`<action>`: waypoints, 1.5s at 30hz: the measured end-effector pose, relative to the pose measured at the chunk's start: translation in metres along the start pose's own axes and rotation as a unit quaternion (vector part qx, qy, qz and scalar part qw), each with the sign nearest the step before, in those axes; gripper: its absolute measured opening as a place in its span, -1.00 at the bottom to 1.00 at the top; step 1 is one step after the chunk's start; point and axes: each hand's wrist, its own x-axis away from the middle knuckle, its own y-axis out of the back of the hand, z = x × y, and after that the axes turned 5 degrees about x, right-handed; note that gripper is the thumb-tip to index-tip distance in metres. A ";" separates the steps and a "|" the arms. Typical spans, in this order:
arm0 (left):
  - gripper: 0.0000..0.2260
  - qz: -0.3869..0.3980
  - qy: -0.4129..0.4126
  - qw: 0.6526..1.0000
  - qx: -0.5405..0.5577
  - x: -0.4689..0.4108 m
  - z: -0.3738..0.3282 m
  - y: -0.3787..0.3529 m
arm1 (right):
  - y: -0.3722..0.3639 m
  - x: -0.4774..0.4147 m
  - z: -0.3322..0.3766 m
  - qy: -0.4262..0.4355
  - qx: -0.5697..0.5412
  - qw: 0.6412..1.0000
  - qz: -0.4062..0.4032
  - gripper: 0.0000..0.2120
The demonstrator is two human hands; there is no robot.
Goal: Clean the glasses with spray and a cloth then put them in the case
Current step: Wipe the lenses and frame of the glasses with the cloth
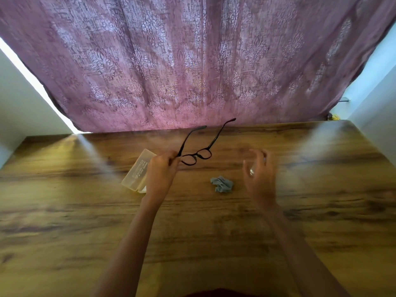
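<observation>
The grip of the left hand (160, 170) is closed in a pinch on the black glasses (198, 156) at one hinge corner. The temples are spread and pointed away, and the frame is held above the counter (214, 232). The right hand (259, 174) is curled round what appears, through blur, to be a small spray bottle (252, 172), near the lenses. The nozzle should be aimed at each lens in turn, with the frame held steady. The crumpled cloth (221, 184) lies between the hands, and the translucent case (137, 171) lies just behind the left hand.
</observation>
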 end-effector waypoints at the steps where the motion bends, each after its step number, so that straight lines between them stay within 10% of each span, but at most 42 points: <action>1: -0.90 0.000 0.002 1.000 0.002 0.001 0.000 -0.001 | -0.003 0.002 -0.007 -0.003 0.016 1.000 -0.003 -0.67; 20: -0.94 -0.006 -0.005 0.999 0.031 0.014 0.007 -0.011 | -0.015 -0.005 -0.034 -0.115 -0.147 0.978 0.094 -0.53; 30: -0.93 -0.028 -0.014 0.998 0.062 0.014 -0.002 -0.022 | -0.007 0.033 0.042 0.036 -0.265 0.941 0.205 -0.47; 45: -0.94 -0.045 -0.042 0.997 0.049 0.008 -0.006 -0.021 | -0.011 -0.002 0.085 0.089 -0.138 0.953 0.252 -0.29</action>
